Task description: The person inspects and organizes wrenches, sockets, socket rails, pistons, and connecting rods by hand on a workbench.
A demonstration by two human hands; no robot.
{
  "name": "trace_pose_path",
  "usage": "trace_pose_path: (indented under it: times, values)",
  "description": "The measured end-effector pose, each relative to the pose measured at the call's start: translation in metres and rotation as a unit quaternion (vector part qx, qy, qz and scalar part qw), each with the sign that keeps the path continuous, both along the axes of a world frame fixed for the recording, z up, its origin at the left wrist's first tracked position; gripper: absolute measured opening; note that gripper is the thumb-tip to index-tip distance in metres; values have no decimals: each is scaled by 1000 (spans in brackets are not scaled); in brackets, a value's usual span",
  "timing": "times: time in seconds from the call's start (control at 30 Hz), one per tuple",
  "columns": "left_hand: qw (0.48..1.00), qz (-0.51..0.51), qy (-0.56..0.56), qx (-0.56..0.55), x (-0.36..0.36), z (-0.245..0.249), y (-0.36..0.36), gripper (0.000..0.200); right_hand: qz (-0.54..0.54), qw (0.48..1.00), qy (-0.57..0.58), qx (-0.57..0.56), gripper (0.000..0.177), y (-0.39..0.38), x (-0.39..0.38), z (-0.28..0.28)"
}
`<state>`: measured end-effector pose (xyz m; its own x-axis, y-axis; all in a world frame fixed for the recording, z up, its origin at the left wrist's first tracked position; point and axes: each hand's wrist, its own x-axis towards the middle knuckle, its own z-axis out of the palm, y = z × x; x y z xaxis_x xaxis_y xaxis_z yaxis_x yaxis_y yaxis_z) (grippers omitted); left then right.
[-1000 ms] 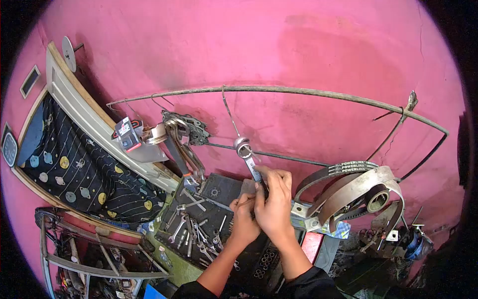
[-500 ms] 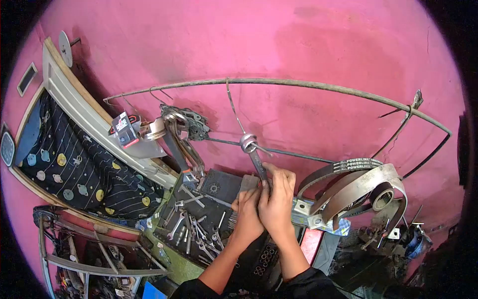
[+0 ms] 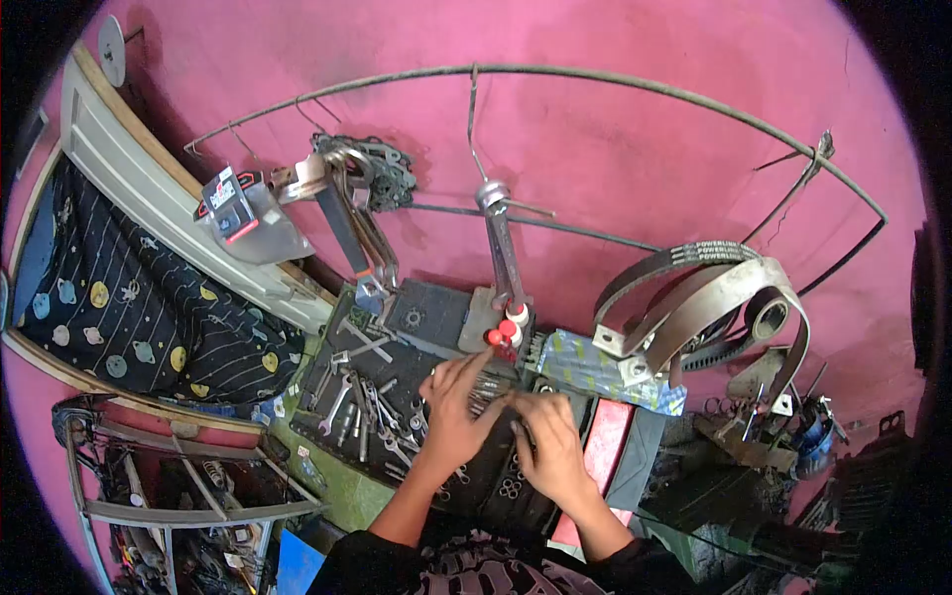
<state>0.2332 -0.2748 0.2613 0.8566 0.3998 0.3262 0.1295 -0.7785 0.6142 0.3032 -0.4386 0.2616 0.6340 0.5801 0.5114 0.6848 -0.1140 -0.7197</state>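
Spanners [image 3: 369, 409] lie left of the left hand [image 3: 451, 421] — wrench [image 3: 502, 253] hanging behind, belts [image 3: 684, 260] right of the right hand [image 3: 551, 448].

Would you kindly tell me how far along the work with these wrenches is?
Done: one wrench hangs from the wire hook, free of both hands. In hand: left hand and right hand reach among small tools by the dark tray. Left: many spanners lie loose there.

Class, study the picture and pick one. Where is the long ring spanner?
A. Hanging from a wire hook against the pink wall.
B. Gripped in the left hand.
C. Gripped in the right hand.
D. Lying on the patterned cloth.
A: the ring spanner hangs by its ring end from the wire hook, while the left hand and right hand are lower down, over the tool tray.
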Motion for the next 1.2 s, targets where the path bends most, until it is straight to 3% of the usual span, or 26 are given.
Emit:
trace_pose_path:
  times: [0.07, 0.27, 0.3, 0.4, 0.47, 0.57, 0.9, 1.03, 1.2]
  values:
    - [999, 19, 30, -21, -36, -21, 7, 49, 36, 999, 11, -25, 39, -21, -18, -16]
    - [963, 108, 184, -166, -159, -104, 23, 41, 60, 967, -11, -248, 29, -81, -60, -78]
    - [960, 110, 230, -116, -175, -108, 22, 42, 64, 955, -7, -290, 29, -86, -64, -81]
    - [933, 103, 307, -160, -220, -139, 24, 46, 33, 940, 17, -339, 28, -90, -71, -86]
    - [905, 19, 418, -75, -228, -130, 27, 53, -5, 935, 24, -353, 27, -88, -75, -88]
    - [896, -67, 434, -69, -243, -130, 38, 58, -53, 924, 32, -376, 29, -77, -82, -77]
    - [895, -96, 434, -40, -279, -166, 138, 58, -132, 861, 96, -482, 42, -22, -163, -73]
    - [898, -59, 433, -40, -310, -182, 193, 58, -78, 827, 161, -532, 44, 19, -208, -105]
    - [897, -15, 440, -24, -341, -196, 247, 54, 7, 808, 152, -570, 48, 57, -259, -150]
